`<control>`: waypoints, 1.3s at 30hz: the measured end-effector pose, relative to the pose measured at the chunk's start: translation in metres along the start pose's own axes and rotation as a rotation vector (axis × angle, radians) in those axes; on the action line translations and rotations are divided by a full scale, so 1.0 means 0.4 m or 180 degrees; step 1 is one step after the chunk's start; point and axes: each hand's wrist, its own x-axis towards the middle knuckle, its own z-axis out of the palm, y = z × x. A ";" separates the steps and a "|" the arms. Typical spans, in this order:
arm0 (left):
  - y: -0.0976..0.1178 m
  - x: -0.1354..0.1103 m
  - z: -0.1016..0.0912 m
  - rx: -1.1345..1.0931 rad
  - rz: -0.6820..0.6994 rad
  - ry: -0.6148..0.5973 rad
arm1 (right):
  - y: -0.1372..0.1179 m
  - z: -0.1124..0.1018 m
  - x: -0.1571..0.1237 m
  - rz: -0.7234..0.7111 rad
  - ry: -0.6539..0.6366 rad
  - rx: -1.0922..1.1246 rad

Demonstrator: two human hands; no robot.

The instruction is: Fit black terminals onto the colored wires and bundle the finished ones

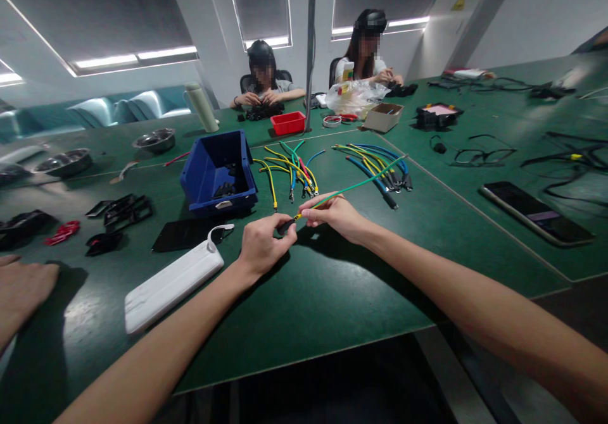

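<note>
Between the thumb and fingers of my left hand (266, 242) is a small black piece (285, 226), partly hidden by the fingertips. My right hand (335, 216) pinches a green wire (363, 183) close to its near end, where a yellow part meets the black piece. The wire's free end points away to the right. Just beyond my hands lies a loose bunch of yellow, green, blue and red wires (273, 187) with metal terminals. Farther right is another bunch of blue and yellow wires (375, 166), some with black ends.
A blue bin (218, 177) with black pieces stands behind a white power bank (173, 288) and a dark phone (180, 235). On the right lies another phone (534, 212). Someone's hand (26, 285) rests at far left. Two people sit across the table beyond a red tray (287, 123).
</note>
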 end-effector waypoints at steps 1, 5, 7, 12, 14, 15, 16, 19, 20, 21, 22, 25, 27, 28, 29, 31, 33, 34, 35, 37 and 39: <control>0.000 0.000 0.000 -0.0006 0.0008 0.0007 | 0.000 0.000 0.000 -0.0002 -0.0001 -0.0004; -0.001 0.000 -0.001 -0.0042 0.0008 0.0037 | 0.000 0.000 -0.001 -0.0015 0.0011 -0.0017; 0.000 0.000 -0.001 -0.0067 0.0004 0.0049 | -0.002 0.000 -0.002 -0.0017 0.0017 -0.0025; 0.002 0.000 -0.001 -0.0095 0.0000 0.0101 | -0.010 0.003 -0.002 0.0039 0.0084 -0.0040; 0.002 0.000 -0.001 -0.0082 -0.0004 0.0107 | -0.013 0.004 -0.002 0.0080 0.0104 -0.0038; 0.001 0.000 -0.001 -0.0078 -0.0003 0.0106 | -0.014 0.005 -0.002 0.0092 0.0105 -0.0036; 0.001 0.000 -0.001 -0.0077 0.0004 0.0103 | -0.014 0.005 -0.002 0.0097 0.0103 -0.0038; 0.000 0.000 -0.001 -0.0079 0.0041 0.0100 | -0.014 0.005 -0.002 0.0095 0.0108 -0.0056; 0.000 0.000 -0.001 -0.0076 0.0055 0.0102 | -0.013 0.005 -0.002 0.0094 0.0113 -0.0061; 0.000 0.000 -0.001 -0.0073 0.0073 0.0102 | -0.013 0.004 -0.002 0.0095 0.0116 -0.0065; 0.000 0.000 -0.001 -0.0070 0.0089 0.0104 | -0.013 0.004 -0.002 0.0094 0.0117 -0.0067; 0.000 0.001 0.000 -0.0062 0.0131 0.0102 | -0.013 0.004 -0.003 0.0107 0.0110 -0.0062; 0.000 0.001 0.000 -0.0051 0.0148 0.0108 | -0.014 0.004 -0.003 0.0125 0.0117 -0.0053; 0.000 0.001 0.000 -0.0045 0.0154 0.0113 | -0.015 0.004 -0.003 0.0138 0.0124 -0.0046; 0.000 0.001 0.000 -0.0044 0.0162 0.0115 | -0.015 0.004 -0.003 0.0152 0.0130 -0.0041; -0.001 0.001 0.000 -0.0046 0.0174 0.0116 | -0.014 0.004 -0.003 0.0167 0.0134 -0.0041; -0.001 0.000 0.000 -0.0046 0.0186 0.0124 | -0.012 0.003 -0.002 0.0155 0.0122 -0.0054; -0.001 0.001 0.000 -0.0045 0.0194 0.0131 | -0.012 0.002 -0.002 0.0139 0.0114 -0.0066; -0.001 0.001 0.001 -0.0044 0.0202 0.0135 | -0.011 0.002 -0.002 0.0123 0.0102 -0.0079; -0.001 0.001 0.001 -0.0043 0.0221 0.0137 | -0.010 0.001 -0.002 0.0115 0.0084 -0.0091; -0.002 0.002 0.001 -0.0044 0.0228 0.0131 | -0.010 0.001 -0.002 0.0157 0.0088 -0.0083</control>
